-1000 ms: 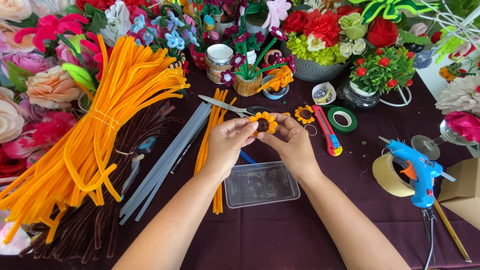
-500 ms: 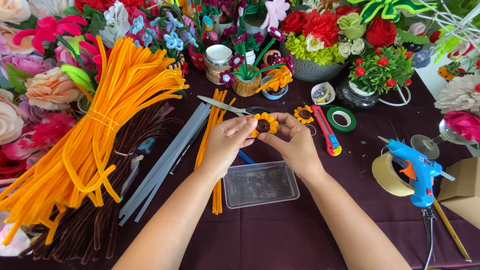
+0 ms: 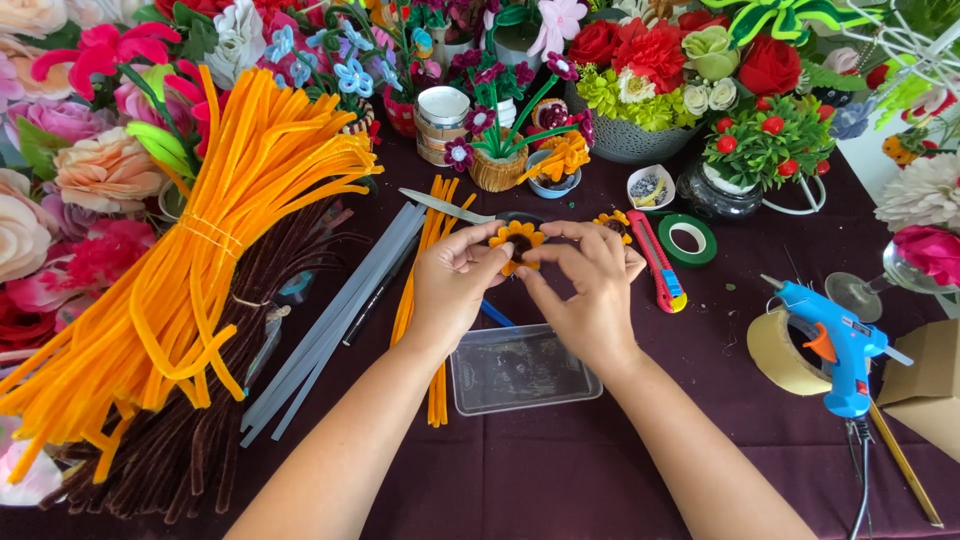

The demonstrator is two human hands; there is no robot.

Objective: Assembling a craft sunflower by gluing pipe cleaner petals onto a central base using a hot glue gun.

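Across the dark purple tablecloth [image 3: 560, 470] we see everything fanned out within arm's reach, which looks deliberate: stock to one side, tools to the other, a working gap in the middle. Largest is the big bundle of orange pipe cleaners [image 3: 200, 270], tied and lying over a brown bundle [image 3: 190, 440] on the left, probably kept bunched so single stems pull free without scattering. Behind, a bank of finished craft flowers and pots [image 3: 650, 70] sits at the far edge, out of the way. Grey glue sticks [image 3: 340, 310] lie beside loose orange stems [image 3: 425, 300]. On the right stands a blue glue gun [image 3: 835, 345] next to a tape roll [image 3: 780, 350], nozzle pointing away from the hands. A clear plastic tray [image 3: 520, 370] rests just below the wrists, likely to catch bits. Smaller still: a green tape ring [image 3: 688, 238], a red utility knife [image 3: 660, 265], scissors [image 3: 450, 207].

Our left hand [image 3: 450, 285] and right hand [image 3: 590, 290] meet above the tray, fingertips of both pinched closed on a small orange sunflower [image 3: 517, 240] with a dark centre, held up off the cloth.
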